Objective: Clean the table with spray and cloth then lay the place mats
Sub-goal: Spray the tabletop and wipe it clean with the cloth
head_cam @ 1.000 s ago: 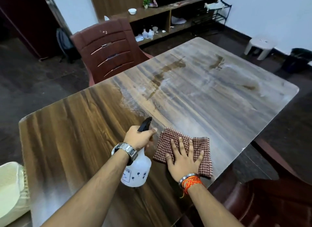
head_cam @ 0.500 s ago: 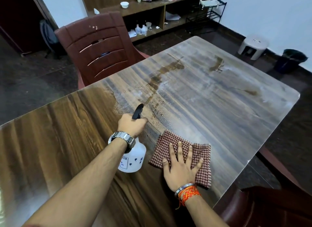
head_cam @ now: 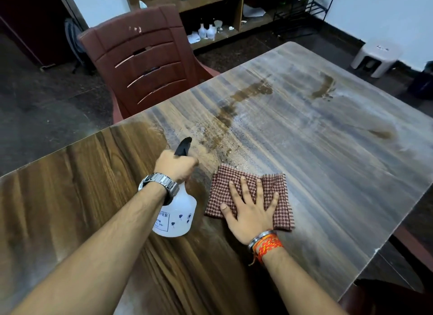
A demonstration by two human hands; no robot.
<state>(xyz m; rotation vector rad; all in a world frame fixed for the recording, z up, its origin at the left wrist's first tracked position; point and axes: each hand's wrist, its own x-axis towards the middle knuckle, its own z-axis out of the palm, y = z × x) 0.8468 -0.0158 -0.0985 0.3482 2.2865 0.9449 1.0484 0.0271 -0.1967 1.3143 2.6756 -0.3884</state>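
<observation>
A wide rectangular table (head_cam: 328,185) of wood-grain laminate fills the centre of the frame. Its lower left is glossy and dark brown, while its upper right looks dull and greyish, with brown smears (head_cam: 248,96) and a scatter of fine droplets. At upper left, a maroon moulded plastic chair (head_cam: 140,56) with a slotted back stands against the far edge. A low wooden shelf unit (head_cam: 234,7) runs along the top, and a pale plastic stool (head_cam: 375,56) sits at upper right.

Just below centre stands the spray bottle (head_cam: 180,211), rounded translucent white plastic with printed lettering and a black nozzle. The left hand (head_cam: 174,165) is clamped round its neck, fingers curled at the trigger. Just right of it, the cloth (head_cam: 220,190), a folded red-and-white checked weave with frayed edges, lies flat on the table. The right hand (head_cam: 250,211) presses on it with fingers spread straight. A steel-link watch (head_cam: 159,184) circles the left wrist; a metal bangle and orange threads (head_cam: 266,241) circle the right.
</observation>
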